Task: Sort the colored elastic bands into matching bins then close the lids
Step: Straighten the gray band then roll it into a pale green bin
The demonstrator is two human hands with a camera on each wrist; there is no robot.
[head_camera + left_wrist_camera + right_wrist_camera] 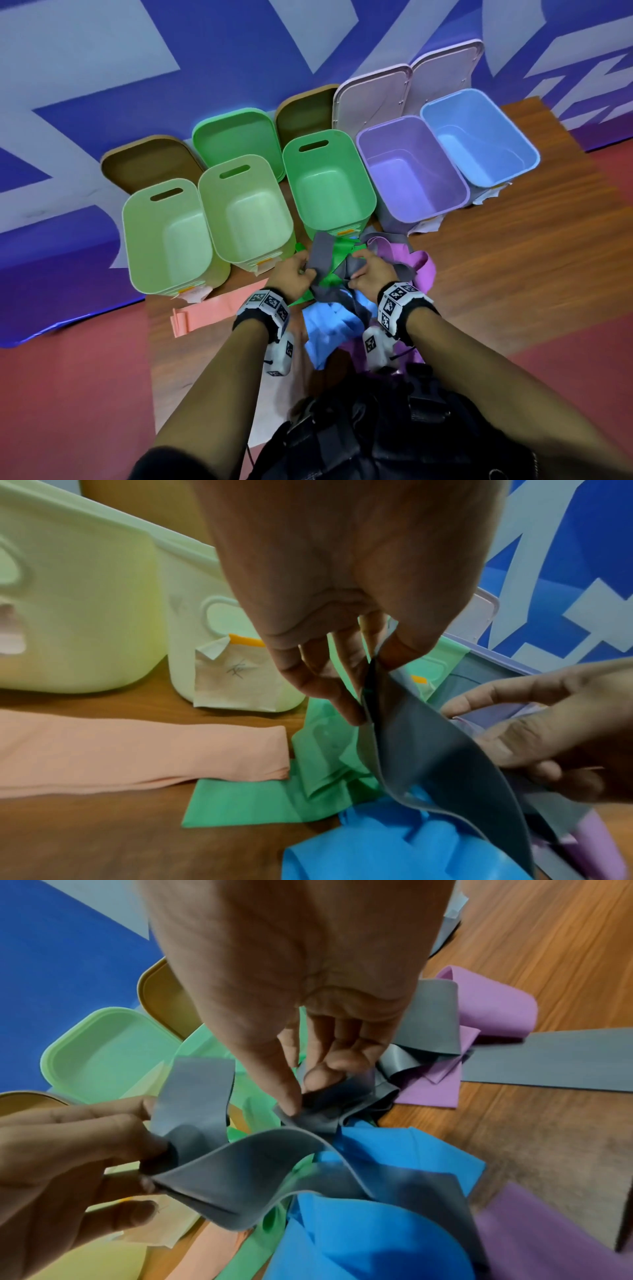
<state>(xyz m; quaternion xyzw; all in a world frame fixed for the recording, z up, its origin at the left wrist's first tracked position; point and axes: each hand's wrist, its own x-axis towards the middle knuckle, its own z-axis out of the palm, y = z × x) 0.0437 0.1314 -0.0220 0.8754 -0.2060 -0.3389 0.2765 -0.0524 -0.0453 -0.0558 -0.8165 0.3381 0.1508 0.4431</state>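
A tangled pile of wide elastic bands lies on the wooden floor in front of several open bins. My left hand (306,273) (371,685) pinches a fold of a grey band (322,255) (428,750) (240,1164). My right hand (357,271) (304,1096) pinches a bunched part of the grey band a little to the right. Under them lie a green band (329,277) (257,804), a blue band (332,322) (394,1218) and a purple band (421,270) (479,1010). A peach band (212,311) (137,750) lies flat to the left.
The bins stand in a row: a yellow-green bin (137,246), a pale green bin (209,205), a green bin (291,178), a purple bin (459,185) and a blue bin (527,150). Their lids stand open behind them against a blue and white wall. Wooden floor shows at right.
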